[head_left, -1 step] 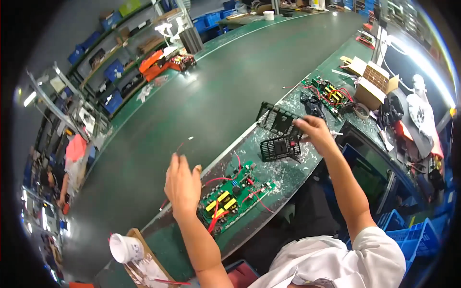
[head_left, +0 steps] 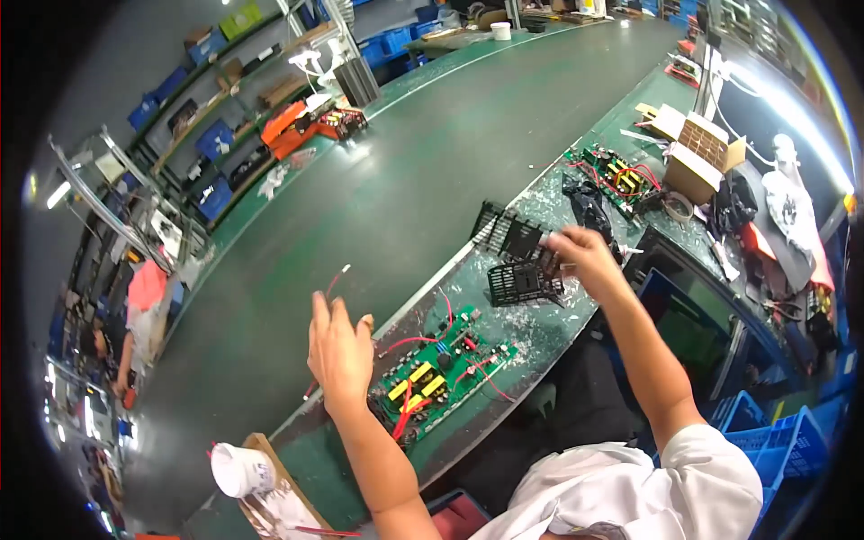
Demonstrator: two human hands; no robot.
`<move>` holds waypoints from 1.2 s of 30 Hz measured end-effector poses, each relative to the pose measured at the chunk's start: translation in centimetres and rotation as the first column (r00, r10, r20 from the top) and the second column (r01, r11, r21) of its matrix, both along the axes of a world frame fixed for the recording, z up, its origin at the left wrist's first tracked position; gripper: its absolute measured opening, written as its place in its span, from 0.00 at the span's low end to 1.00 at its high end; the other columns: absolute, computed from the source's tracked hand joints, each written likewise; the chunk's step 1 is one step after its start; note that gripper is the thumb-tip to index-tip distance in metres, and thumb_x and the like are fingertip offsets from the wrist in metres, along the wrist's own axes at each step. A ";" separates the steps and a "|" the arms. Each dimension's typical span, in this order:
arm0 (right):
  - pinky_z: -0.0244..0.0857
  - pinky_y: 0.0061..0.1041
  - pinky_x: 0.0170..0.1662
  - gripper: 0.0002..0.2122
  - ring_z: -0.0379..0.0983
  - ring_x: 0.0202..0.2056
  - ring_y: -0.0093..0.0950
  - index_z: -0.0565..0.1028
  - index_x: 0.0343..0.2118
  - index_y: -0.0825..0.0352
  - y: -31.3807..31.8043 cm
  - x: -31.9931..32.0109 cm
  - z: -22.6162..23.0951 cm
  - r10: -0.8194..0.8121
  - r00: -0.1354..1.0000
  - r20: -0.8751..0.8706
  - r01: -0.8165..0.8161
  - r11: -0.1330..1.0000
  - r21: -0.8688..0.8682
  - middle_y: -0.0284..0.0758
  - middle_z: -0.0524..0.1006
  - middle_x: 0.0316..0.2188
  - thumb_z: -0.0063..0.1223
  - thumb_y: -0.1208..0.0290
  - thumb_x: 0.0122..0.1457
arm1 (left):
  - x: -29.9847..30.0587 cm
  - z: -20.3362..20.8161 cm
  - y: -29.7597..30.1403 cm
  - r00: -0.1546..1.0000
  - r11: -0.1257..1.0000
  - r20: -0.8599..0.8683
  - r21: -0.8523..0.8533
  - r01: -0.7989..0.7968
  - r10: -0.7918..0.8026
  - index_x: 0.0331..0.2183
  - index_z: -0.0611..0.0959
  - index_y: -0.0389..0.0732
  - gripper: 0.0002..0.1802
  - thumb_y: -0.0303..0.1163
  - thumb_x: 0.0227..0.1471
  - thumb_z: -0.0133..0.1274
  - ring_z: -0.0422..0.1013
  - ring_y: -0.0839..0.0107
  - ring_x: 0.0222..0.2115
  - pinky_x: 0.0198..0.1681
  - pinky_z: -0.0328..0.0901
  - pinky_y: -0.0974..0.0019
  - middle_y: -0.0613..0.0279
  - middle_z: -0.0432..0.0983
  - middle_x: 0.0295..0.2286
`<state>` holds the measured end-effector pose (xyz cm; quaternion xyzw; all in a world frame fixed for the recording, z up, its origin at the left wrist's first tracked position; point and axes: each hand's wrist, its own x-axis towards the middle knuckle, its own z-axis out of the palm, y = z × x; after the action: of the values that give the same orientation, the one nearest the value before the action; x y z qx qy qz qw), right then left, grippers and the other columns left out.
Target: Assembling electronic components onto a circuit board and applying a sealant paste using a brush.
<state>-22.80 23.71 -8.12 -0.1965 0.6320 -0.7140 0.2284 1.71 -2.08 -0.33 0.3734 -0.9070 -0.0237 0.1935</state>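
My right hand (head_left: 587,259) is closed, fingertips pinched at the right edge of a black slotted plastic frame (head_left: 508,229). A second black slotted piece (head_left: 525,282) lies just below it on the bench; whether the two are joined, I cannot tell. Fingers apart and nothing in them, my left hand (head_left: 344,351) hovers left of a green circuit board (head_left: 441,364). That board carries yellow-wrapped transformers (head_left: 418,385) and red wires. Behind my left hand runs a red wire (head_left: 335,283) with a pale tip, partly hidden by the hand.
A dark green conveyor belt (head_left: 405,180) runs along the bench. Farther right are another circuit board (head_left: 616,175), a black plastic bag (head_left: 587,200) and a divided carton (head_left: 697,162). A white tub (head_left: 241,470) stands lower left; blue crates (head_left: 774,445) sit lower right.
The upper black frame has shifted slightly down and left with my right hand. A red spot on the lower piece no longer shows. My left hand's fingers have spread, and the wire's tip sits lower.
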 end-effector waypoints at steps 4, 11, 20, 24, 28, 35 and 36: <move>0.67 0.16 0.24 0.09 0.66 0.19 0.11 0.77 0.35 0.64 -2.4 6.4 -3.4 0.143 0.912 0.385 -0.076 0.980 -0.184 0.23 0.74 0.24 0.53 0.63 0.64 | 0.6 -2.3 -0.8 0.999 0.990 -0.029 -0.136 -0.047 0.044 0.51 0.76 0.37 0.26 0.35 0.52 0.58 0.62 0.51 0.58 0.55 0.64 0.51 0.46 0.58 0.61; 0.51 0.16 0.21 0.08 0.57 0.20 0.11 0.76 0.36 0.63 -4.8 5.8 -8.9 0.014 0.965 0.261 0.026 0.988 -0.150 0.20 0.66 0.22 0.53 0.63 0.64 | -3.2 -3.5 3.2 0.957 0.806 -0.038 0.530 0.263 -0.288 0.50 0.78 0.38 0.23 0.34 0.52 0.58 0.72 0.50 0.47 0.50 0.66 0.53 0.46 0.75 0.47; 0.65 0.18 0.29 0.09 0.69 0.27 0.16 0.73 0.39 0.67 -4.2 5.2 -6.2 0.029 0.947 0.320 0.048 0.971 -0.232 0.26 0.73 0.29 0.46 0.66 0.68 | -5.6 -10.4 1.6 0.830 0.819 -0.379 0.249 0.518 -0.409 0.57 0.72 0.38 0.33 0.30 0.49 0.62 0.68 0.58 0.54 0.57 0.63 0.60 0.51 0.70 0.54; 0.66 0.20 0.38 0.11 0.70 0.33 0.17 0.73 0.43 0.70 -2.0 3.4 -3.7 0.344 0.909 -0.234 -0.325 0.938 0.120 0.28 0.75 0.31 0.47 0.67 0.68 | -6.7 -6.4 4.1 0.812 0.673 -0.528 0.508 0.538 -0.250 0.58 0.70 0.37 0.31 0.25 0.52 0.59 0.69 0.63 0.52 0.55 0.64 0.63 0.57 0.72 0.52; 0.59 0.36 0.61 0.29 0.64 0.59 0.32 0.59 0.63 0.67 -3.9 4.1 -3.9 0.513 0.847 0.139 -0.284 0.659 -0.696 0.39 0.66 0.59 0.54 0.61 0.63 | -7.2 -6.8 4.5 0.681 -0.040 -0.728 0.680 0.732 0.080 0.58 0.68 0.35 0.30 0.19 0.54 0.54 0.72 0.75 0.43 0.49 0.66 0.69 0.60 0.76 0.46; 0.65 0.36 0.58 0.22 0.71 0.54 0.31 0.59 0.63 0.66 -6.8 5.2 -5.0 0.339 0.900 0.273 -0.093 0.762 -0.640 0.39 0.70 0.55 0.43 0.72 0.67 | -8.6 -7.6 3.7 0.845 0.685 -0.445 0.517 0.513 -0.296 0.55 0.72 0.41 0.28 0.30 0.53 0.58 0.76 0.64 0.42 0.43 0.69 0.62 0.54 0.78 0.40; 0.67 0.34 0.55 0.21 0.73 0.52 0.31 0.60 0.62 0.64 -6.6 4.7 -6.1 0.334 0.900 0.280 -0.085 0.764 -0.639 0.37 0.72 0.54 0.43 0.71 0.66 | -8.4 -8.2 3.3 0.844 0.684 -0.449 0.519 0.513 -0.292 0.55 0.72 0.41 0.28 0.30 0.53 0.58 0.76 0.64 0.42 0.43 0.69 0.62 0.54 0.78 0.40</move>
<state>-18.07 17.10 -14.18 -0.1894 0.2835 -0.8729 0.3491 -6.71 1.19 -8.57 0.1943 -0.8613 -0.4256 0.1983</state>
